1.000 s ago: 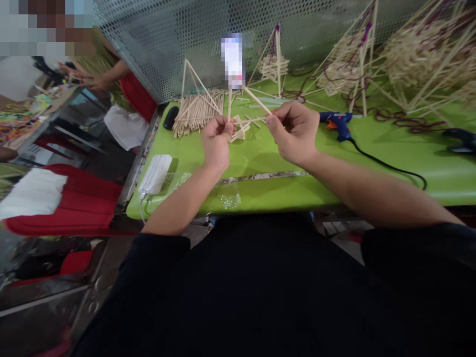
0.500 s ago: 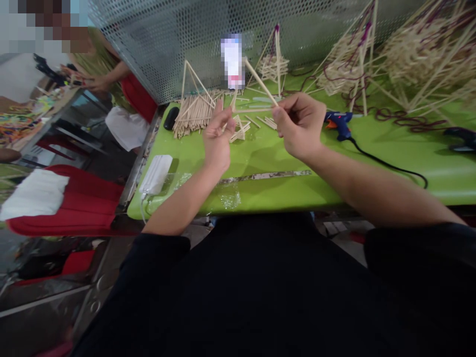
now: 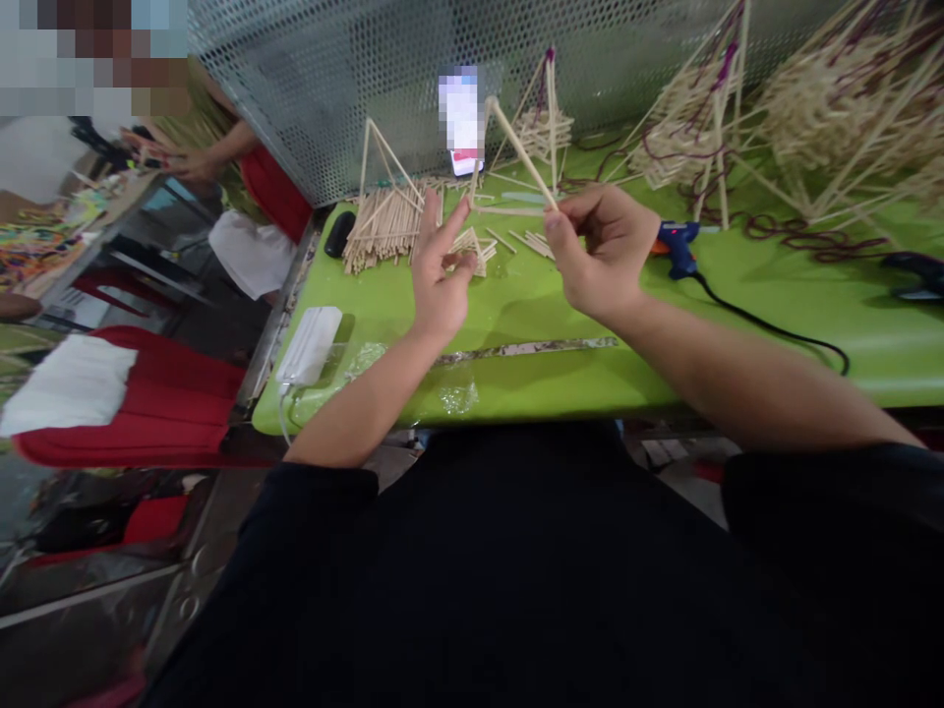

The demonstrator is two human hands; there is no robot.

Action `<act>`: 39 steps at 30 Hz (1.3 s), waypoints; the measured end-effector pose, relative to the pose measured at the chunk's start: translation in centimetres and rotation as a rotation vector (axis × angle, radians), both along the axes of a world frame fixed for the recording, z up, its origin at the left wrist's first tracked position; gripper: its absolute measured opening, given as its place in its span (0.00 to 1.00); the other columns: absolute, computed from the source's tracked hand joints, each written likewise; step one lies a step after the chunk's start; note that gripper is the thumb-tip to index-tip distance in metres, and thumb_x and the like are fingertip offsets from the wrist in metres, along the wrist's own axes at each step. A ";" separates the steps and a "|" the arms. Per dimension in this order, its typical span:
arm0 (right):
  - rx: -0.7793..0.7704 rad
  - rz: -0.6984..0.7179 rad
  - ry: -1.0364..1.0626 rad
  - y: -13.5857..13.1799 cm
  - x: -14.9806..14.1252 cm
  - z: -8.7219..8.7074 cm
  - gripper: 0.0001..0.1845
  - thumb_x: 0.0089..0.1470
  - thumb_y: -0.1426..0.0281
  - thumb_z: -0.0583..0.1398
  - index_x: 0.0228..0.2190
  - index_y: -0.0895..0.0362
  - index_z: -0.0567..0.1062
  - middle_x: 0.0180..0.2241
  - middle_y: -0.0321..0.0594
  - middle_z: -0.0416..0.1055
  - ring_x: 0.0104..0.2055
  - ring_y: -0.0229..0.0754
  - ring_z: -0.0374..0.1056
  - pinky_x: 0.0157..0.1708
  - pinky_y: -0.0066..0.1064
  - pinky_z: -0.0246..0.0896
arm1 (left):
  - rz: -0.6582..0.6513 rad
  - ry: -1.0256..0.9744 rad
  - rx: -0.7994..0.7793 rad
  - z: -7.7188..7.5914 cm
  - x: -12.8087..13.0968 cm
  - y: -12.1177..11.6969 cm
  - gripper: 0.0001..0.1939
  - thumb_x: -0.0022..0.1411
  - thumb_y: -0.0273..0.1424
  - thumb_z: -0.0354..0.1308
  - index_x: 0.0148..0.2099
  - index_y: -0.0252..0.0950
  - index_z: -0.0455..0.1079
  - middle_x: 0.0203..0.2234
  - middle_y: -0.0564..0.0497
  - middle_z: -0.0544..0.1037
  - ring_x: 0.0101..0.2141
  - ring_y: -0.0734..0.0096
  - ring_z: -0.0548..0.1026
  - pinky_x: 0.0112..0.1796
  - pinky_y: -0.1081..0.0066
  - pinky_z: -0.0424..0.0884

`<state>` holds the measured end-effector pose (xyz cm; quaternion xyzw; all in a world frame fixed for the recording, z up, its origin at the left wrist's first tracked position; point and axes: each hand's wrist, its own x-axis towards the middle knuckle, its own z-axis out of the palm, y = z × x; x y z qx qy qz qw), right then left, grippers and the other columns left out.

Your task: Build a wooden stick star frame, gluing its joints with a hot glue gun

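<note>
My right hand [image 3: 601, 251] is closed in a pinch on a thin wooden stick frame [image 3: 516, 147] whose sticks meet at a point above the hand. My left hand [image 3: 438, 270] hovers just left of it with fingers spread and empty. Both hands are over a lime green table [image 3: 516, 374]. Under the left fingers lies a small cluster of short sticks [image 3: 472, 251]. A bundle of long sticks [image 3: 387, 226] with a stick triangle on it rests further left.
A blue glue gun [image 3: 675, 246] with a black cord lies right of my right hand. Stick pyramids wound with purple cord [image 3: 693, 128] line the perforated metal back wall. A white adapter [image 3: 308, 344] sits near the table's left edge. Another person works at the far left.
My left hand let go of the stick frame and opened its fingers. My right hand lifted the frame up and slightly to the right.
</note>
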<state>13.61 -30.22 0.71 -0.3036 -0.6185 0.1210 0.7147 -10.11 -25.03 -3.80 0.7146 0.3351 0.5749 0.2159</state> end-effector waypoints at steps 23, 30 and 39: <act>-0.486 0.386 0.354 2.9 2.7 1.4 0.24 0.58 0.48 0.81 0.31 0.42 0.74 0.19 0.33 0.63 0.26 0.43 0.54 0.25 0.44 0.58 | -0.187 -0.391 -0.410 4.0 -0.4 -2.4 0.04 0.73 0.31 0.77 0.48 0.45 0.88 0.46 0.51 0.90 0.41 0.75 0.84 0.44 0.71 0.81; -0.525 0.309 0.326 2.0 2.5 2.2 0.26 0.50 0.44 0.82 0.24 0.41 0.76 0.20 0.34 0.66 0.24 0.42 0.54 0.23 0.46 0.50 | -0.234 -0.443 -0.484 4.9 0.2 -3.4 0.11 0.78 0.36 0.74 0.40 0.41 0.81 0.33 0.55 0.81 0.33 0.79 0.78 0.37 0.74 0.76; -0.647 0.381 0.297 3.2 3.3 1.4 0.28 0.52 0.47 0.81 0.25 0.44 0.72 0.21 0.34 0.66 0.24 0.43 0.62 0.20 0.41 0.51 | -0.168 -0.322 -0.397 4.4 0.2 -3.2 0.27 0.75 0.57 0.72 0.34 0.42 0.76 0.25 0.57 0.72 0.27 0.77 0.74 0.36 0.70 0.76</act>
